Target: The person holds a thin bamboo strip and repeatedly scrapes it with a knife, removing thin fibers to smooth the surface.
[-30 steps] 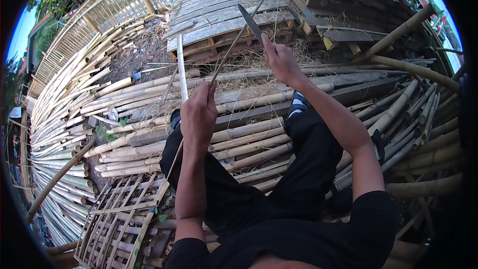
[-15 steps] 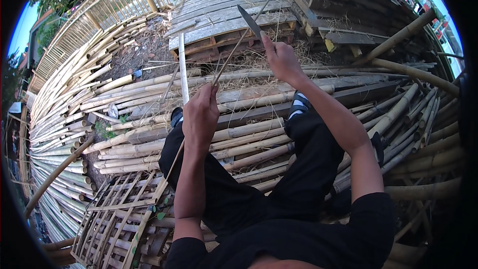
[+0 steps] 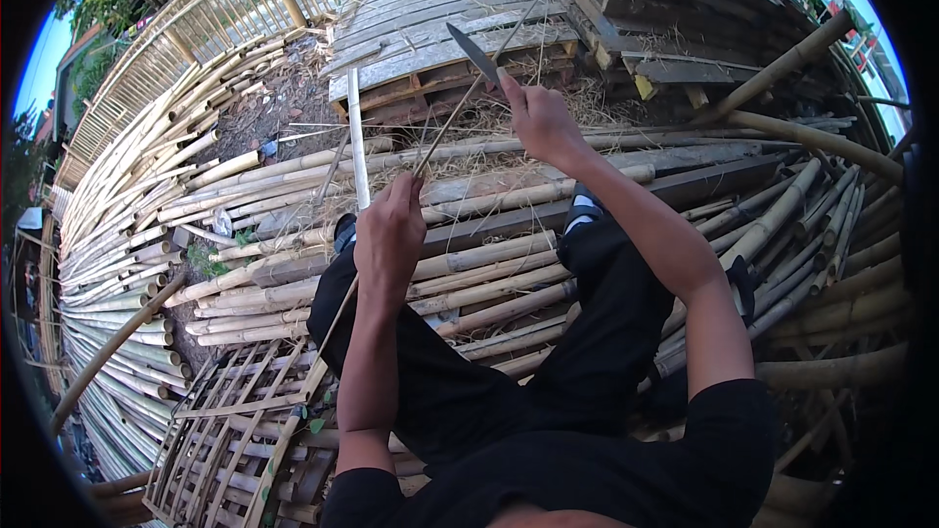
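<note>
My left hand (image 3: 390, 230) is closed around a long, thin bamboo strip (image 3: 449, 127). The strip slants from beside my left thigh, through the fist, up toward the far right. In my right hand (image 3: 548, 122) is a knife (image 3: 472, 51) with a dark blade, its tip pointing up and left; the fingers wrap the handle and hide most of it. The blade crosses the strip close to the right thumb, beyond my left fist. A flat pale slat (image 3: 358, 142) rises just past my left knuckles; whether that hand touches it, I cannot tell.
Bamboo poles (image 3: 509, 259) lie under and around my legs. Ahead is a wooden pallet (image 3: 421, 15), with stacked timber (image 3: 675, 10) to its right. A slatted bamboo panel (image 3: 230, 430) lies at lower left. More poles (image 3: 127, 264) and a bamboo fence (image 3: 230, 5) line the left side.
My right hand and the knife have shifted slightly left and nearer along the bamboo strip. My left hand has dropped a little, still gripping the strip.
</note>
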The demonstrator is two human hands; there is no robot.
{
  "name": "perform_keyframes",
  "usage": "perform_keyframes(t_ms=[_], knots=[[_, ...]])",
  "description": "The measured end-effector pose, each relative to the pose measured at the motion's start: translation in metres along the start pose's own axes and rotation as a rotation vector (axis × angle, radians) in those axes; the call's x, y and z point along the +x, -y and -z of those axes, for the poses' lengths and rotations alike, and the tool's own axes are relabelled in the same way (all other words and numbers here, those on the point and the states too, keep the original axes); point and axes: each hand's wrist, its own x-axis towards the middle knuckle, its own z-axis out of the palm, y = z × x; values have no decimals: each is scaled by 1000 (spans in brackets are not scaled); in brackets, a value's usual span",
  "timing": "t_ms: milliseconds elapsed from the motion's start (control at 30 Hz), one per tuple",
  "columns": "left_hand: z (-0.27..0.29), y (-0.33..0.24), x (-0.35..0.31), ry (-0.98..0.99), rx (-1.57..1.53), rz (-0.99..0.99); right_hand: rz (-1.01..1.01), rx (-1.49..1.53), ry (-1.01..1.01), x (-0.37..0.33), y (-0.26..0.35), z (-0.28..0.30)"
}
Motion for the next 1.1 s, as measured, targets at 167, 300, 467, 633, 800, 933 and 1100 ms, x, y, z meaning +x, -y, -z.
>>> perform_keyframes(t_ms=[167,300,467,633,800,933,1100], knots=[[-3,0,-1,-9,26,-24,228,-80,-80,-16,-11,-26],[-2,-1,-4,19,32,-28,130,32,-130,-3,-12,-10],[-5,2,-5,16,20,-34,179,16,-104,-13,-13,-20],[-6,1,-4,24,24,-48,299,-5,-102,-30,-14,-39],[-6,-2,-5,39,28,-32,33,78,-104,-4,-12,-7],[-7,4,-6,69,42,-13,126,32,79,-35,-4,-37],[-6,1,-4,25,26,36,199,-2,45,-32,-2,-33]])
